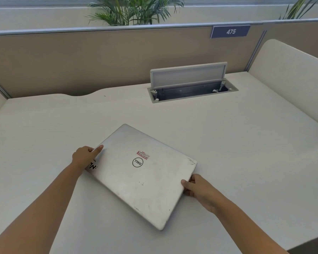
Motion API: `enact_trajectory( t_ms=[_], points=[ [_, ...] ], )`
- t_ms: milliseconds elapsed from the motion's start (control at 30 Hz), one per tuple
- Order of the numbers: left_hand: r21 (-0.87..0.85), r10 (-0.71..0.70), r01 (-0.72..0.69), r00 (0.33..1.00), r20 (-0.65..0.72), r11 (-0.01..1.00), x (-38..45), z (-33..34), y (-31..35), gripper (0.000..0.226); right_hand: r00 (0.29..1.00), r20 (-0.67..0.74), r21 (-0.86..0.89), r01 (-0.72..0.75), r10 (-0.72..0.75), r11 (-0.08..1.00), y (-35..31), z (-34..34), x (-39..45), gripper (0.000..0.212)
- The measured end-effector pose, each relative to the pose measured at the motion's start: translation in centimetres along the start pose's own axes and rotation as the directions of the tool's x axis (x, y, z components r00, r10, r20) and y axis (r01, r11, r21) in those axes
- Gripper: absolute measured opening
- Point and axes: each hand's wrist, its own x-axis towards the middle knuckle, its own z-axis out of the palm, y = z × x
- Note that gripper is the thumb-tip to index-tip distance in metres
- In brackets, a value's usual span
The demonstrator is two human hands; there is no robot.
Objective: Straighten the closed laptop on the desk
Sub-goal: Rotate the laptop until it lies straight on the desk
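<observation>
— Where's the laptop (143,176) sitting right now?

— Flat on the white counter (246,143), lid shut, close in front of the person. It's clearly skewed: its long axis runs on a diagonal, from the near right corner up toward the far left, nowhere near parallel with the partition (81,57) at the back or the counter's near edge.

— And the hands?

— One on each short side. The left hand (84,154) is at the far-left short edge, thumb laid flat on top of the lid, the other fingers curled under or behind the edge; I can't see them well enough to say. The right hand (198,189) is at the opposite short edge, near the right corner, thumb on the lid's rim, the remaining fingers bent along the side of the case. Both look like light pinches on the edge rather than a lift.

— Which is nearer the body?

— The right one. The left arm reaches further out and the forearm crosses the counter at a slant; the right forearm comes in from low on the right.

— So what does squaring it take?

— My guess: a turn, right hand pushing away, left drawing back, until the long edge lines up with the open cable box (191,88) and partition behind.
</observation>
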Motion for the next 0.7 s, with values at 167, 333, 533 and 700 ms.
enact_trajectory(
  t_ms=[167, 333, 533, 700],
  points=[
    [0.066, -0.054, 0.056, 0.998, -0.030, 0.996, 0.0, 0.4, 0.3, 0.058, 0.999, -0.006, 0.008, 0.048, -0.048, 0.999, 0.1, -0.5, 0.6, 0.033],
    [0.019, -0.156, 0.156, 0.988, 0.021, 0.988, -0.4, -0.1, -0.1, 0.051, 0.997, -0.004, 0.017, 0.081, -0.081, 0.997, -0.6, -1.3, 1.6, 0.034],
    [-0.152, -0.157, 0.169, 0.984, 0.088, 0.974, -2.0, -0.4, -1.9, 0.048, 0.989, 0.037, 0.076, 0.140, -0.144, 0.987, -1.7, -2.2, 2.7, 0.023],
    [-0.205, -0.096, 0.101, 0.995, 0.036, 0.973, -4.0, -0.1, -2.6, 0.050, 0.982, 0.050, 0.084, 0.180, -0.184, 0.980, -3.1, -2.4, 3.5, 0.022]
  ],
)
